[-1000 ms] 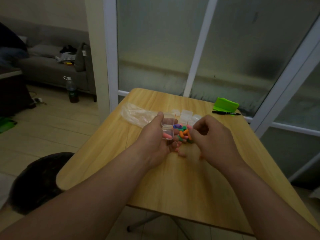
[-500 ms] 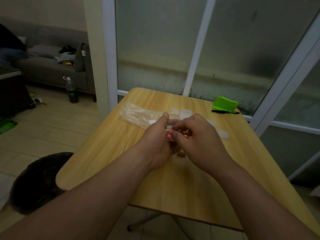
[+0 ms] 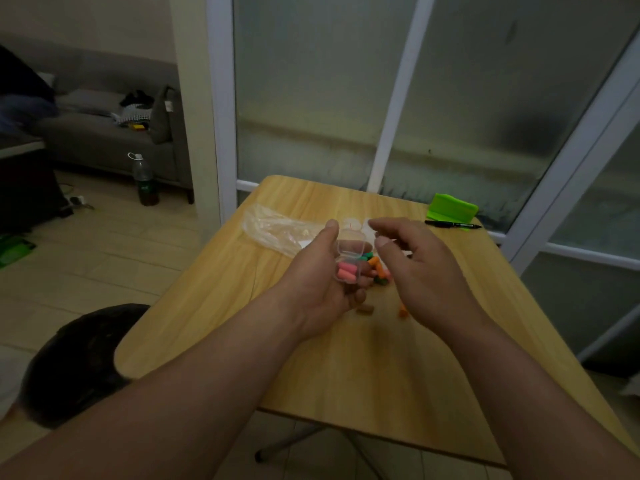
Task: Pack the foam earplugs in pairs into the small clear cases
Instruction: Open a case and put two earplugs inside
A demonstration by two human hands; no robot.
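Broadly, the wooden table (image 3: 346, 358) spreads under both my arms, with a crumpled plastic bag (image 3: 273, 228) lying at its far left. My left hand (image 3: 318, 282) is cupped palm up over the middle, fingers and thumb curled round a small clear case (image 3: 348, 259). My right hand (image 3: 426, 271) hovers just to the right of it, fingers loosely bent, thumb and forefinger apart, with nothing in them that I can make out.

The case is open, its lid tipped up on the far side. Two pink earplugs (image 3: 346, 271) lie in it side by side, their long axes running across me left to right. I judge the lid comes next: it lies just left of my right fingertips, the only free ones.

Loose earplugs (image 3: 375, 266) sit on the table between my hands, partly hidden behind my left fingers, so I can't count them. Spare cases (image 3: 349, 225) beyond are only pale blurs.
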